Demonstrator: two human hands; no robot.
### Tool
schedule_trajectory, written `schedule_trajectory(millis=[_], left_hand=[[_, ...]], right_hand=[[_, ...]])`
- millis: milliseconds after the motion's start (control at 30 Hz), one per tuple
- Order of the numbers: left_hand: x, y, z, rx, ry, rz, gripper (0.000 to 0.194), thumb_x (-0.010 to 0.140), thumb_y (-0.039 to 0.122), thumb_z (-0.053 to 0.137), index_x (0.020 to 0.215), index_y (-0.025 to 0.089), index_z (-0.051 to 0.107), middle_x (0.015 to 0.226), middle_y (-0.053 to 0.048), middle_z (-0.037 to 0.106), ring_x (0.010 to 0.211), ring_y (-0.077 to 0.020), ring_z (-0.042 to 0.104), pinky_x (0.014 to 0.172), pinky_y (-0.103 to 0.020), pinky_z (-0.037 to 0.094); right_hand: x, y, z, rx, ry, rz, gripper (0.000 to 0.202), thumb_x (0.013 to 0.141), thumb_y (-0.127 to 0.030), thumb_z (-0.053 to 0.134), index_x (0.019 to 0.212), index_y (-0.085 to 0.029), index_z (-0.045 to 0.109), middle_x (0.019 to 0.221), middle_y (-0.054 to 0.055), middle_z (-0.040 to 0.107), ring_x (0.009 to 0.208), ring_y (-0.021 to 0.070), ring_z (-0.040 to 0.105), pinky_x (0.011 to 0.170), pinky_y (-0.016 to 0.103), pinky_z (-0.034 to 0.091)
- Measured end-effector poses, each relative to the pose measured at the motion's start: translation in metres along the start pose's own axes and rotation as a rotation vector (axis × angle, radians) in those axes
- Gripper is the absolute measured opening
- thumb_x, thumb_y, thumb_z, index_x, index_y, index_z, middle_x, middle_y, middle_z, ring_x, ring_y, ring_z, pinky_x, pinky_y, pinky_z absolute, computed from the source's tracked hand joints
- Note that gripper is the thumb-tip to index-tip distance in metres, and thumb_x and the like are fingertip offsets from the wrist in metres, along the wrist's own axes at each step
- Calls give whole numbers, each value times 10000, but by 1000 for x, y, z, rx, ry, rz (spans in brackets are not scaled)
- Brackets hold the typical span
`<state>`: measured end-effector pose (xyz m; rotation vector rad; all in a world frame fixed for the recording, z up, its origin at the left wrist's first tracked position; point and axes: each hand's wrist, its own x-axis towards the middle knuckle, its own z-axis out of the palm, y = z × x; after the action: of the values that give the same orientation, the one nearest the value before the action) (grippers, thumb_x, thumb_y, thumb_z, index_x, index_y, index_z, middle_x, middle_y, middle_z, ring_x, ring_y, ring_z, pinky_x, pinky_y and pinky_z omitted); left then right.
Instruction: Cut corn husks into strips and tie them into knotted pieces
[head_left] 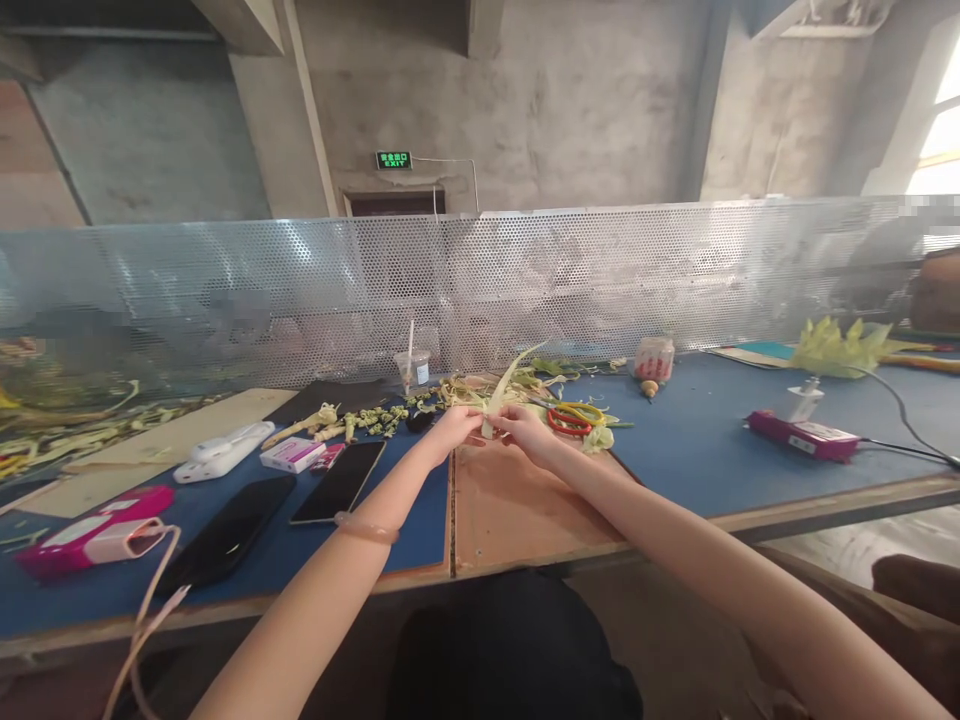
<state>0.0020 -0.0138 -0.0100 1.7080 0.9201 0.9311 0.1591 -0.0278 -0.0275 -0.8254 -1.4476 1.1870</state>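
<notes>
Strip of pale leaf [507, 386] stands between both hands over the far end of the brown board [536, 510], its pointed tip rising up and to the right. Fingers of the left hand [459, 430] and of the right hand [519, 428] are closed together on its lower part, pinching it (the exact place of each fingertip is too small to tell).

The strip looks thin, so in my judgement it may split if the two hands pull in different directions. Red-and-yellow handles [568, 421] lie just beside the right hand, and a careless sideways movement could push them into the plant scraps [465, 388].

About the containers: behind the scraps, a clear cup [414, 373] stands upright with a white straw [410, 338]; how much it holds I cannot tell. Such a tall straw, if caught, could tip it over. Farther right is a clear jar [654, 355] showing something reddish, maybe print, maybe content. The pink-and-white box [292, 455] looks closed, so its inside is hidden.
</notes>
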Motion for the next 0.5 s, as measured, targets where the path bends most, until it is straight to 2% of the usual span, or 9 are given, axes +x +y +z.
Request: schedule_trajectory(millis=[200, 500], left_hand=[[2, -3, -2, 6, 49, -14, 158, 729, 270, 566, 750, 137, 648, 755, -70, 684, 725, -177, 626, 672, -296, 505], [2, -4, -5, -8, 13, -35, 164, 729, 257, 562, 785, 133, 653, 798, -85, 685, 738, -176, 627, 671, -293, 495]], right_hand=[[4, 5, -2, -30, -26, -27, 334, 610, -433, 711, 677, -147, 552, 643, -18, 531, 589, 87, 504, 500, 203, 355], [5, 9, -4, -73, -31, -48, 337, 626, -448, 696, 673, -157, 534, 640, -19, 533, 554, 77, 474, 510, 209, 368]])
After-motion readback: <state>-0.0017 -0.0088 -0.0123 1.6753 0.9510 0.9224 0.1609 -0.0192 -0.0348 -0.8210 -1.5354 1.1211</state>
